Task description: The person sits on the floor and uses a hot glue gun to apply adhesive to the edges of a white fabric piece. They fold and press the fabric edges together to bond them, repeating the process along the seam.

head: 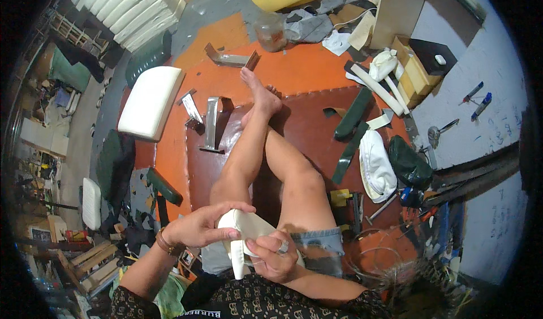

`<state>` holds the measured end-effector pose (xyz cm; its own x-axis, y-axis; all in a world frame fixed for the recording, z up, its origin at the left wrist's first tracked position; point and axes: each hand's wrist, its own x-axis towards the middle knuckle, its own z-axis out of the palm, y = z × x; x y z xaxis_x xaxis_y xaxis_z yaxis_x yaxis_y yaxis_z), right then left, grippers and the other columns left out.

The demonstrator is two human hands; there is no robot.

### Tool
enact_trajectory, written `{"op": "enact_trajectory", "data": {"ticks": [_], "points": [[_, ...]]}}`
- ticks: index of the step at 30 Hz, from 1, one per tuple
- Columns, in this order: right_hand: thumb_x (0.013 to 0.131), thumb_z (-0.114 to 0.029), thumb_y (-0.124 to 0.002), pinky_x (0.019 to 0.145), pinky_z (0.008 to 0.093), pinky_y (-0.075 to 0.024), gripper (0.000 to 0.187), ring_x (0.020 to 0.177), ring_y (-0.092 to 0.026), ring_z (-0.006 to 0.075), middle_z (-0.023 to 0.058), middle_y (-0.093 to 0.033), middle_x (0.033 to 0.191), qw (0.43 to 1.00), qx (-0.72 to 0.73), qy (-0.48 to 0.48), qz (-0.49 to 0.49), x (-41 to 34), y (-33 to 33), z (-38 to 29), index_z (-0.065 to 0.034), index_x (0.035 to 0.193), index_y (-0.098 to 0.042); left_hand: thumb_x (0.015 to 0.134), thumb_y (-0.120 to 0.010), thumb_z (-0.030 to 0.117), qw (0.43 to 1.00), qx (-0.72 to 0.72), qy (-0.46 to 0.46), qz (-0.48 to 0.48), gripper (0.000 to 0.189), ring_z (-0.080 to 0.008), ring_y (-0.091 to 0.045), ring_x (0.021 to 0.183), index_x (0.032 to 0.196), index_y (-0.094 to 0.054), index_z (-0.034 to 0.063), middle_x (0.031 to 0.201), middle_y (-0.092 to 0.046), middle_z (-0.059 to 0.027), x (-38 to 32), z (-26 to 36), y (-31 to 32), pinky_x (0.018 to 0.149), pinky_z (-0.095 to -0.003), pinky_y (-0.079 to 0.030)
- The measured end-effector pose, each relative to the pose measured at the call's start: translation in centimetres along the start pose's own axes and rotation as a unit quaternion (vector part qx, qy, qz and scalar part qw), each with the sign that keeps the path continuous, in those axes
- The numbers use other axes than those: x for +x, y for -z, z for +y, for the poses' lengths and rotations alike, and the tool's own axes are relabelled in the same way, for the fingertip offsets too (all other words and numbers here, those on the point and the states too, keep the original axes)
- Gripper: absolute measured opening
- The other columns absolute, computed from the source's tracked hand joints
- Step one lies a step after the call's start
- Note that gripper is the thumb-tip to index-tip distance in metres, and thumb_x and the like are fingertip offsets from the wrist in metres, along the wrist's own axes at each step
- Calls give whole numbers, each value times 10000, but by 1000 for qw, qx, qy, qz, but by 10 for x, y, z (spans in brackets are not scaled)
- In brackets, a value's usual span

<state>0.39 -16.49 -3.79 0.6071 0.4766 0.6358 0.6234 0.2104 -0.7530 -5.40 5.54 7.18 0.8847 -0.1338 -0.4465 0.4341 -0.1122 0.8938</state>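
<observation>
My left hand (205, 225) holds the upper left of a small white upholstered pad (259, 225), fingers over its top and thumb on its near side. My right hand (275, 253), with a ring on it, pinches the lower edge of the same pad. A narrow white flap (237, 259) hangs from the pad between my hands. A thin, pale thread or wire loops beside my right fingers; its ends cannot be made out. The pad is over my lap, above the denim shorts (318, 242). Its underside is hidden.
Metal brackets (212, 124) and a white cushion (148, 102) lie ahead left on orange and brown sheeting (297, 73). Dark green pads (354, 113), a white cover (377, 166) and a hammer (382, 208) lie right. Coiled wire (373, 255) is near my right elbow.
</observation>
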Motion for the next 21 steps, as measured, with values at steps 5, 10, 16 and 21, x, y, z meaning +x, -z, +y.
{"op": "enact_trajectory", "data": {"ticks": [5, 10, 16, 21], "points": [[687, -49, -825, 691, 386, -457, 389, 799, -588, 224, -5, -712, 1018, 999, 1, 28, -18, -6, 5, 3, -89, 1072, -795, 1038, -709, 158, 999, 32, 2, -16, 601, -142, -562, 1267, 1566, -449, 38, 1392, -625, -71, 2, 6, -1, 1089, -357, -488], [681, -41, -812, 702, 382, -463, 368, 804, -597, 215, -2, -711, 1026, 999, 19, 17, -40, -3, 10, -2, -82, 1047, -794, 997, -759, 143, 1000, 6, 2, -24, 608, -168, -569, 1305, 1534, -493, 40, 1417, -628, -91, 2, 2, -1, 1123, -374, -469], [692, -22, -821, 719, 378, -474, 352, 804, -617, 213, -5, -690, 1002, 999, 14, 12, -51, -14, 19, -4, -73, 1040, -799, 983, -784, 207, 997, 61, -47, -22, 607, -190, -561, 1331, 1504, -517, 47, 1432, -606, -102, 6, 6, -10, 1143, -366, -456], [685, -12, -829, 720, 376, -473, 347, 816, -624, 214, -8, -664, 974, 998, -10, 15, -68, -13, 22, -7, -73, 1025, -802, 957, -809, 177, 996, 82, -41, -16, 602, -203, -571, 1346, 1478, -541, 40, 1434, -625, -110, 5, 6, -12, 1155, -385, -458]]}}
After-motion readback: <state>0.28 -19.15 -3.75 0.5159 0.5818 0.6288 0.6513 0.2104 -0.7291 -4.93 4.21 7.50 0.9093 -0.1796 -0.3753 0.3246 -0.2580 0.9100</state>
